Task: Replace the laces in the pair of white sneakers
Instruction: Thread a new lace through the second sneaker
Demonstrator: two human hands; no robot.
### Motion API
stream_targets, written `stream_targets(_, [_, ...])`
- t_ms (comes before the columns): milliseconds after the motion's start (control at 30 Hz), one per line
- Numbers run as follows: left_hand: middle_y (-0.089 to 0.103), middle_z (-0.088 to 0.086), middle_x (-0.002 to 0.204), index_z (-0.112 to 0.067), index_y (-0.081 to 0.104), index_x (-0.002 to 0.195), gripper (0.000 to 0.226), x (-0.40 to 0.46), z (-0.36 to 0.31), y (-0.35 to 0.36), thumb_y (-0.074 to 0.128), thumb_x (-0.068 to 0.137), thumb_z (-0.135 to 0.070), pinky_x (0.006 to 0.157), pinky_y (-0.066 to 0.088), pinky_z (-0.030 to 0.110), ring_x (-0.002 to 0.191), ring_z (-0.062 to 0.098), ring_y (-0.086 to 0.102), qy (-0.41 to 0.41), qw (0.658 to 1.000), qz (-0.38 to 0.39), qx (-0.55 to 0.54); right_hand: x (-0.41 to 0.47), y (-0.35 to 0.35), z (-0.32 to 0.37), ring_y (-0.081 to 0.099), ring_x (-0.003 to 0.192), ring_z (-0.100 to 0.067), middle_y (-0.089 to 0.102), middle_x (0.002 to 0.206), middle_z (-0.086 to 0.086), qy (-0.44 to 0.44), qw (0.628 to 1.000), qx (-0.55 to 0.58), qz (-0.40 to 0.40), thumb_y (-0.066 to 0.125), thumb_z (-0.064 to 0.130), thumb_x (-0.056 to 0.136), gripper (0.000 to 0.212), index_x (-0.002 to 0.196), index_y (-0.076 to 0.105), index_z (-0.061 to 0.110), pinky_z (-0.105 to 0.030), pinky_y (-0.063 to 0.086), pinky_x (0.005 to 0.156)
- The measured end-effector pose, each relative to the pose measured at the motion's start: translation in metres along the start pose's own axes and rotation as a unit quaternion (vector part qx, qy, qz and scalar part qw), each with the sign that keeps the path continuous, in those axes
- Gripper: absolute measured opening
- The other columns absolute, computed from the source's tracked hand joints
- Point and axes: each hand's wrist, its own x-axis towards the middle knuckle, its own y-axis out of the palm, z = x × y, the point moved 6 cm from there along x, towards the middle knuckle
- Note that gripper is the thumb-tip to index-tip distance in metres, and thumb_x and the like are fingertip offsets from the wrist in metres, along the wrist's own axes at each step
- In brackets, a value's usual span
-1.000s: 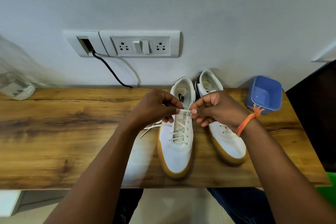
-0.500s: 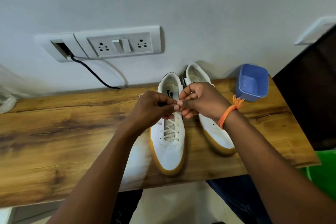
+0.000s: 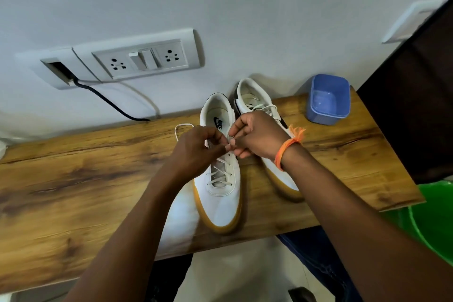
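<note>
While both hands work above it, the near white gum-soled sneaker [image 3: 219, 193] lies lengthwise on the wood-grain shelf [image 3: 73, 191], toe just short of the front edge, heel toward the wall. The second white sneaker [image 3: 259, 115] lies just beside it on the right, angled the same way. Bare wood stretches wide to the left. A blue square plastic tub [image 3: 328, 99] stands near the right end, nothing visible inside. The left hand [image 3: 196, 149] and right hand [image 3: 259, 140] each pinch the white lace [image 3: 220, 171] at the upper eyelets, fingertips almost meeting.
</note>
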Motion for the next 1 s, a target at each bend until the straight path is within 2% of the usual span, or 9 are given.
stream_targets(67, [0.065,-0.004,0.074,-0.013,0.073,0.084,0.008,0.001,0.001,-0.002,0.076,0.086,-0.02,0.05,0.045,0.013,0.049,-0.001,0.059,0.007,0.999,-0.015,0.029,0.0,0.0,-0.001,0.069,0.066,-0.025,0.073,0.081,-0.018,-0.002,1.0,-0.014,-0.005,0.068,-0.001,0.085,0.012,0.094,0.062,0.004,-0.038,0.061,0.065])
stream_targets(133, [0.062,-0.007,0.079,-0.019,0.076,0.084,0.003,0.001,0.004,-0.007,0.076,0.084,-0.022,0.058,0.044,0.02,0.062,0.0,0.057,0.016,0.993,-0.049,0.103,0.002,-0.002,-0.002,0.067,0.064,-0.022,0.072,0.076,-0.014,-0.012,0.998,-0.053,-0.022,0.07,0.001,0.083,0.01,0.09,0.064,0.005,-0.033,0.058,0.059])
stream_targets(233, [0.057,-0.001,0.089,-0.023,0.078,0.087,0.007,0.002,0.009,-0.008,0.078,0.081,-0.02,0.072,0.04,0.031,0.089,0.023,0.056,0.055,0.971,-0.1,0.208,0.006,-0.008,-0.003,0.066,0.072,-0.019,0.066,0.069,0.004,-0.036,0.984,-0.166,-0.053,0.076,0.006,0.077,0.012,0.078,0.067,0.014,-0.032,0.054,0.071])
stream_targets(433, [0.054,0.004,0.091,-0.03,0.079,0.079,0.012,0.0,0.002,0.003,0.079,0.074,-0.019,0.071,0.035,0.036,0.09,0.033,0.045,0.09,0.933,-0.156,0.311,0.003,0.0,-0.01,0.064,0.09,-0.02,0.069,0.095,-0.002,-0.016,0.95,-0.311,0.001,0.077,0.015,0.078,0.018,0.096,0.072,0.014,-0.025,0.048,0.076])
stream_targets(567, [0.062,0.001,0.085,-0.034,0.077,0.076,0.014,0.01,0.018,0.014,0.081,0.073,-0.021,0.077,0.034,0.033,0.092,0.028,0.054,0.042,0.971,-0.077,0.221,0.006,0.003,-0.014,0.066,0.091,-0.023,0.071,0.097,-0.006,-0.011,0.948,-0.318,0.011,0.077,0.011,0.078,0.021,0.098,0.071,0.012,-0.031,0.053,0.082])
stream_targets(667, [0.072,0.002,0.074,-0.029,0.075,0.07,0.019,0.012,0.029,0.018,0.079,0.079,-0.013,0.067,0.046,0.025,0.074,0.014,0.064,-0.028,0.997,-0.014,0.068,0.008,0.005,-0.018,0.068,0.083,-0.024,0.071,0.088,-0.007,0.002,0.961,-0.275,0.004,0.076,0.005,0.076,0.017,0.09,0.069,0.012,-0.035,0.057,0.082])
stream_targets(733, [0.071,0.002,0.066,-0.022,0.075,0.069,0.021,0.011,0.031,0.019,0.075,0.083,-0.007,0.063,0.046,0.022,0.061,0.008,0.061,-0.049,0.998,0.015,0.024,0.008,0.007,-0.02,0.07,0.077,-0.027,0.072,0.085,-0.01,0.011,0.972,-0.234,-0.01,0.072,-0.001,0.077,0.015,0.086,0.068,0.01,-0.04,0.06,0.077])
stream_targets(867, [0.066,-0.001,0.059,-0.024,0.07,0.06,0.034,0.011,0.031,0.021,0.07,0.087,-0.004,0.065,0.048,0.029,0.06,0.012,0.059,-0.04,0.997,0.063,0.007,0.01,0.009,-0.02,0.069,0.08,-0.028,0.071,0.083,-0.012,0.003,0.972,-0.232,-0.024,0.07,-0.003,0.078,0.013,0.085,0.068,0.007,-0.043,0.058,0.08])
stream_targets(1000, [0.068,0.0,0.059,-0.018,0.072,0.068,0.026,0.008,0.032,0.025,0.067,0.09,-0.005,0.058,0.048,0.018,0.054,0.007,0.061,-0.073,0.996,0.039,-0.023,0.012,0.011,-0.023,0.07,0.078,-0.028,0.071,0.081,-0.011,0.002,0.972,-0.234,-0.025,0.07,-0.002,0.076,0.014,0.082,0.067,0.009,-0.044,0.059,0.078])
